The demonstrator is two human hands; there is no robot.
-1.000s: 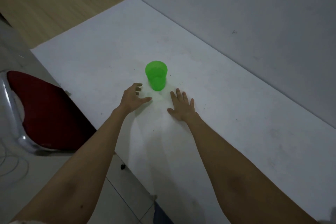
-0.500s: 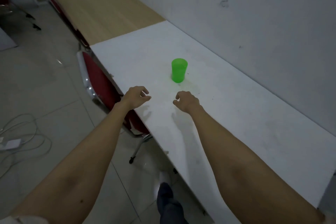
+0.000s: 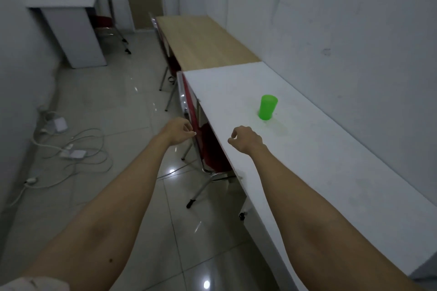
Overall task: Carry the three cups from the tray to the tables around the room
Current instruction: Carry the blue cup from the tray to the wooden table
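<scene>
We see a green cup [image 3: 267,107] standing upright on a white table [image 3: 319,160] that runs along the wall on the right of the frame. Our right hand [image 3: 246,140] hangs over the near edge of that table, fingers loosely curled, holding nothing and apart from the cup. Our left hand [image 3: 179,133] hangs at centre frame over the tiled floor [image 3: 113,101], also loosely curled and empty, just beside the back of a red chair [image 3: 205,144] tucked under the white table. A wooden table [image 3: 203,42] butts against the white one's far end, with another red chair [image 3: 165,54] beside it. Cables [image 3: 71,149] sprawl at left; a white desk [image 3: 71,28] stands upper left.
</scene>
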